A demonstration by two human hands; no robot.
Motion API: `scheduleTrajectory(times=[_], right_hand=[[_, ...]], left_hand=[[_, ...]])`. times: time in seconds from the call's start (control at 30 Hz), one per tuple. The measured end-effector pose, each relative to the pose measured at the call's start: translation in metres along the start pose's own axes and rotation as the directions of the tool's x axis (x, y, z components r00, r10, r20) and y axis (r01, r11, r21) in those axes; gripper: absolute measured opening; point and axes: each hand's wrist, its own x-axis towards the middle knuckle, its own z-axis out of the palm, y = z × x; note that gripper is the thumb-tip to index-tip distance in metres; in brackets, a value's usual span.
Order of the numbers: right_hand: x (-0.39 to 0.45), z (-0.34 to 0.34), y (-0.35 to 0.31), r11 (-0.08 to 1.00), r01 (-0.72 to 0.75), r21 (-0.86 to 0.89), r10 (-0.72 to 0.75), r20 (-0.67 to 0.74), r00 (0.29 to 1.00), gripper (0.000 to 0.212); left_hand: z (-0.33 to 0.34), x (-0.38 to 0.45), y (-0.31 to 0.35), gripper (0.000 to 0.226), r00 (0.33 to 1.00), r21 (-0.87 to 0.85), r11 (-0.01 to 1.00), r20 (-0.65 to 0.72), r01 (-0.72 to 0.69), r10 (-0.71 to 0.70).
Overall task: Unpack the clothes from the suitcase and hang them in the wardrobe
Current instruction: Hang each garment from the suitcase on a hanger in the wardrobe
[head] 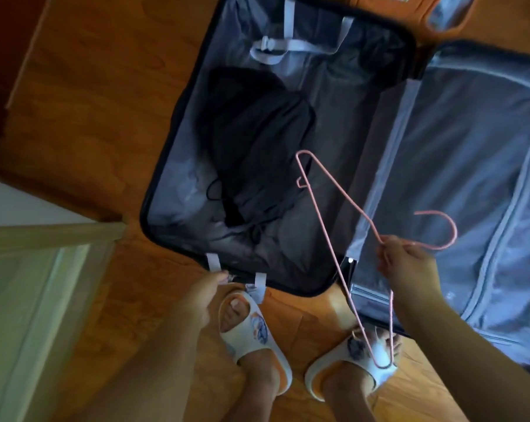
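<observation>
An open suitcase [379, 123] lies flat on the wooden floor, its grey lining showing in both halves. A black garment [257, 141] with thin cords lies crumpled in the left half. My right hand [407, 263] pinches a pink wire hanger [327, 233] at the base of its hook, and the hanger hangs over the suitcase's middle hinge. My left hand [202, 296] reaches down near the suitcase's front edge, fingers relaxed, holding nothing, beside a pale strap end [213, 261].
My two feet in white slippers [251, 327] stand on the floor right at the suitcase's front edge. A pale wooden frame with a glass panel [44, 269] stands at the left. An orange object [388, 7] lies beyond the suitcase at the top.
</observation>
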Motion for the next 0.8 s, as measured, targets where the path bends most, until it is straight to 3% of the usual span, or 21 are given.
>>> scheduleTrajectory(times=[0.1,0.13,0.23,0.33,0.4,0.47,0.53,0.6,0.7,0.73,0.8], right_hand=[[-0.015,-0.017,0.007,0.997,-0.069,-0.017,0.068,-0.032,0.997,0.025],[-0.020,-0.024,0.005,0.996,-0.083,-0.018,0.083,-0.041,0.996,0.025],[-0.027,-0.044,-0.013,0.993,-0.114,-0.010,0.113,-0.035,0.993,0.025],[-0.022,-0.056,-0.043,0.994,-0.107,0.010,0.107,-0.053,0.993,0.021],[-0.013,-0.058,-0.064,0.996,-0.090,0.023,0.091,-0.061,0.994,0.019],[-0.003,-0.058,-0.080,0.998,-0.059,0.033,0.061,-0.066,0.996,0.021],[0.008,-0.056,-0.089,0.999,-0.030,0.036,0.032,-0.069,0.997,0.023],[0.018,-0.050,-0.092,0.999,-0.019,0.039,0.021,-0.074,0.997,0.025],[0.034,-0.041,-0.084,0.998,-0.013,0.056,0.017,-0.075,0.997,0.024],[0.038,-0.038,-0.080,0.997,-0.011,0.071,0.016,-0.075,0.997,0.024],[0.047,-0.032,-0.068,0.996,0.001,0.089,0.006,-0.072,0.997,0.026]], left_hand=[[-0.007,-0.006,-0.004,0.011,0.998,0.143,0.988,-0.023,-0.051,0.055],[-0.005,-0.020,0.001,0.006,0.998,0.117,0.991,0.014,-0.068,0.067],[0.014,-0.067,0.021,0.018,0.942,-0.097,0.991,0.314,-0.093,0.119],[0.039,-0.105,0.057,0.025,0.872,-0.232,0.969,0.455,-0.078,0.179],[0.054,-0.119,0.078,0.037,0.851,-0.109,0.992,0.512,-0.068,0.114],[0.066,-0.117,0.091,0.052,0.848,0.258,0.945,0.528,-0.199,0.034],[0.074,-0.096,0.101,0.055,0.870,0.563,0.727,0.484,-0.394,0.096],[0.073,-0.066,0.116,0.045,0.865,0.632,0.591,0.369,-0.502,0.341],[0.057,-0.009,0.136,0.034,0.809,0.660,0.590,0.044,-0.464,0.587],[0.054,0.007,0.142,0.052,0.792,0.650,0.613,-0.029,-0.449,0.610],[0.055,0.039,0.156,0.098,0.839,0.604,0.705,-0.106,-0.372,0.534]])
